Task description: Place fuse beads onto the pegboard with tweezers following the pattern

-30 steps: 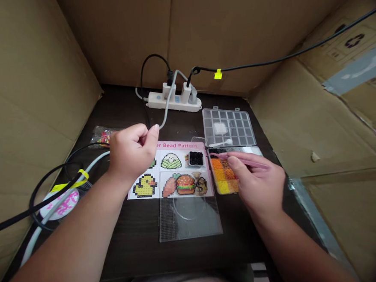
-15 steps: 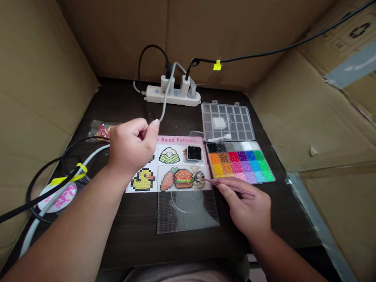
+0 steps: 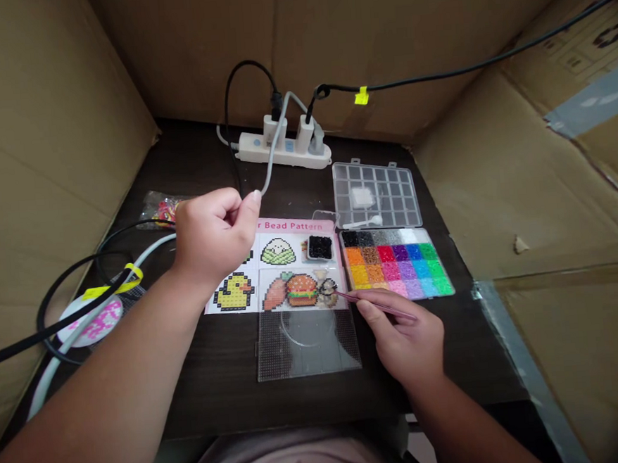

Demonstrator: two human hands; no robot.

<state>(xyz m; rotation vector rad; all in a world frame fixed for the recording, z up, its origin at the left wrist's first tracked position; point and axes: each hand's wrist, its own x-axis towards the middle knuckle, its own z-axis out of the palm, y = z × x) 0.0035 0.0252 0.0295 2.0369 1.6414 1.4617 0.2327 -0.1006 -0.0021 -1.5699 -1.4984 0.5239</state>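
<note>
My right hand [image 3: 408, 334] is closed around pink tweezers [image 3: 382, 305]. Their tips reach the round brown-and-grey picture at the right end of the clear pegboard [image 3: 309, 341], which partly overlaps the bead pattern sheet [image 3: 298, 224]. Whether a bead sits between the tips is too small to tell. Orange beads and a burger figure [image 3: 302, 290] show beside that picture. My left hand [image 3: 216, 231] is a closed fist above the sheet's left part. A grey-white cable [image 3: 270, 167] passes at its thumb, and the inside of the fist is hidden. A small tray of black beads [image 3: 320, 247] rests on the sheet.
A sorted bead box [image 3: 396, 264] lies at the right, its clear lid [image 3: 377, 184] behind holding a white spoon [image 3: 364, 222]. A power strip [image 3: 285, 152] stands at the back. Cables [image 3: 55, 313] loop at left over a white-and-pink disc [image 3: 96, 322]. Cardboard walls surround the table.
The view has shifted slightly. Both hands keep nearly the same pose, with the tweezer tips still at the round picture.
</note>
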